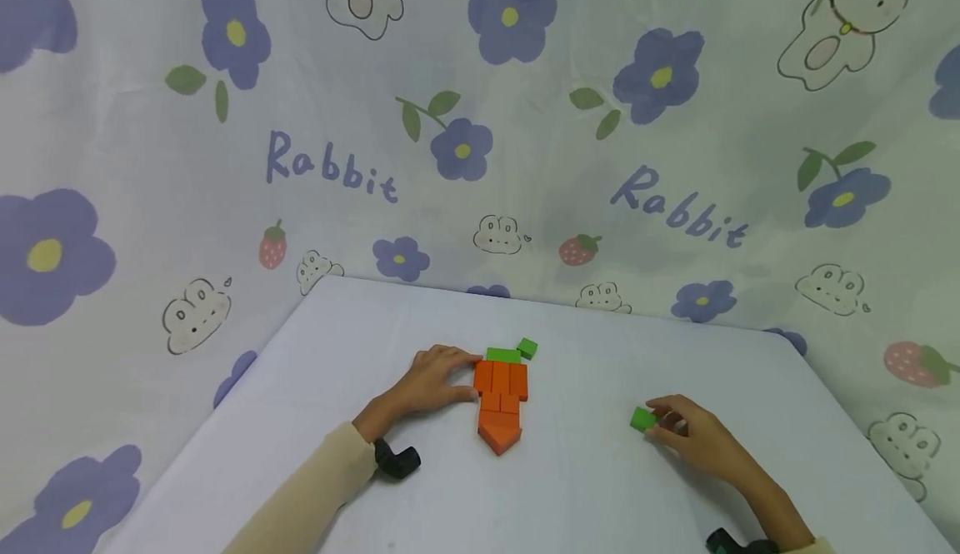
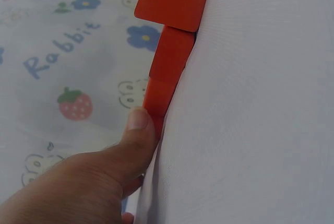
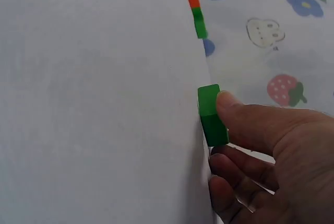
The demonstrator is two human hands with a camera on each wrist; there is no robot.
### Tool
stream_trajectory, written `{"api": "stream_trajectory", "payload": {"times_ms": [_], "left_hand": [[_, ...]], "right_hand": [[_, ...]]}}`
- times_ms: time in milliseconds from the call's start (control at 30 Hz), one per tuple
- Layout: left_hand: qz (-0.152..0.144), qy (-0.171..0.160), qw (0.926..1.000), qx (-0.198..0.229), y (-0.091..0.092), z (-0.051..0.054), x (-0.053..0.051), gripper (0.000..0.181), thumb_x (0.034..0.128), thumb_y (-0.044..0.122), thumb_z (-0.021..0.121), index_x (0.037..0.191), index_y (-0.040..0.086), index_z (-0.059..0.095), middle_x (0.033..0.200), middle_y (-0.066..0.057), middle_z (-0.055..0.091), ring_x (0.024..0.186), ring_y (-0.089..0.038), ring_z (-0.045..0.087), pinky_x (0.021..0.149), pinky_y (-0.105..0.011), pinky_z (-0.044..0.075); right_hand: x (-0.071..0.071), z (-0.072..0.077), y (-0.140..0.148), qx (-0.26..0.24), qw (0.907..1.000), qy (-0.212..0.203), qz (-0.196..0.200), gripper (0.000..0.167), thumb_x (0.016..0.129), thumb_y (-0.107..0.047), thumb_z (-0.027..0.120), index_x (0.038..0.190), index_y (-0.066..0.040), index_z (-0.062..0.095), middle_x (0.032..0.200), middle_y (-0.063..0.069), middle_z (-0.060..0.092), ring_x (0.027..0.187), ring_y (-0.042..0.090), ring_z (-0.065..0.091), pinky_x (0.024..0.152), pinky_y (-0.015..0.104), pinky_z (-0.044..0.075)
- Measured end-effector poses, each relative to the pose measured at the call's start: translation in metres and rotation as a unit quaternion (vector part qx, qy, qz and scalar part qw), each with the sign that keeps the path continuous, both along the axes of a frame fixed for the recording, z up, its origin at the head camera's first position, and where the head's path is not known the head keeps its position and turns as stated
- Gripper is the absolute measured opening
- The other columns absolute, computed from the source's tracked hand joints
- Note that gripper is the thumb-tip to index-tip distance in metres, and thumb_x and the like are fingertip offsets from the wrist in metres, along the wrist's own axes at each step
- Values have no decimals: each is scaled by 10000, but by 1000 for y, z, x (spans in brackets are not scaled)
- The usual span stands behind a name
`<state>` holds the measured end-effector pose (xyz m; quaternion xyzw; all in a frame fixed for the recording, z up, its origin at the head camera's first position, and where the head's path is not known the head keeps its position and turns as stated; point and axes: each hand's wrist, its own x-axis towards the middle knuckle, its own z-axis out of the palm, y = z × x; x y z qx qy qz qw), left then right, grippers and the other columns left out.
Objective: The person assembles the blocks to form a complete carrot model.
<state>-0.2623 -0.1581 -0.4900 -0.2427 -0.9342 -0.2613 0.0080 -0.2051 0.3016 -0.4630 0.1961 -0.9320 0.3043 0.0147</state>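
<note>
My right hand (image 1: pixel 697 437) pinches a small green block (image 1: pixel 642 419) between thumb and fingers, low over the white table, to the right of the other blocks. In the right wrist view, the thumb of that hand (image 3: pixel 282 145) presses on the near side of the green block (image 3: pixel 211 114). My left hand (image 1: pixel 431 381) rests beside a flat arrangement of orange blocks (image 1: pixel 500 377). Its thumb and index fingertips touch the left edge. In the left wrist view, the left thumb (image 2: pixel 138 118) lies against the orange blocks (image 2: pixel 172 51).
A green block (image 1: pixel 503 355) lies against the top of the orange ones, and another small green block (image 1: pixel 528 348) sits at its upper right corner. The white table (image 1: pixel 585 487) ends at a patterned cloth backdrop (image 1: pixel 525 187) behind.
</note>
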Motion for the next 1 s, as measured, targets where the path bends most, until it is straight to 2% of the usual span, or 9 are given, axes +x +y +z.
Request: {"api": "stream_trajectory", "payload": {"times_ms": [133, 400, 567, 800, 1000], "left_hand": [[-6, -41, 10000, 35, 1, 0, 2, 652, 865, 548, 712, 1432, 269, 549, 1434, -8, 568, 1344, -273, 447, 1026, -516, 336], [-31, -29, 10000, -5, 2, 1, -1, 667, 867, 539, 714, 1447, 264, 534, 1438, 0, 563, 1351, -263, 442, 1032, -503, 334], [-11, -175, 9998, 137, 1, 4, 1, 666, 867, 505, 731, 1449, 248, 535, 1437, -8, 567, 1353, -269, 442, 1048, -518, 324], [47, -265, 9989, 382, 0, 3, 0, 705, 852, 500, 747, 1455, 207, 528, 1425, -35, 571, 1354, -276, 447, 1071, -531, 306], [120, -352, 9985, 410, -1, 1, -1, 639, 855, 482, 750, 1412, 224, 570, 1419, -21, 575, 1359, -264, 450, 1092, -534, 301]], "right_hand": [[-1, -6, 4, -167, 9998, 47, -104, 294, 876, -217, 766, 1134, -101, 686, 977, -50, 651, 826, -40, 566, 686, 211, 515], [-4, -11, 10, -185, 9997, 9, -165, 324, 876, -229, 767, 1171, -121, 688, 994, -60, 650, 833, -33, 568, 697, 212, 515], [-6, -13, 9, -245, 9993, -128, -250, 328, 881, -241, 762, 1178, -125, 687, 996, -57, 651, 836, -36, 568, 708, 209, 514], [-5, -13, 9, -318, 9992, -110, -234, 312, 879, -227, 762, 1164, -119, 693, 981, -44, 647, 827, -22, 569, 697, 211, 510], [-6, -14, 9, -276, 9990, -193, -303, 328, 882, -256, 760, 1175, -128, 687, 998, -44, 650, 835, -30, 570, 707, 211, 512]]}}
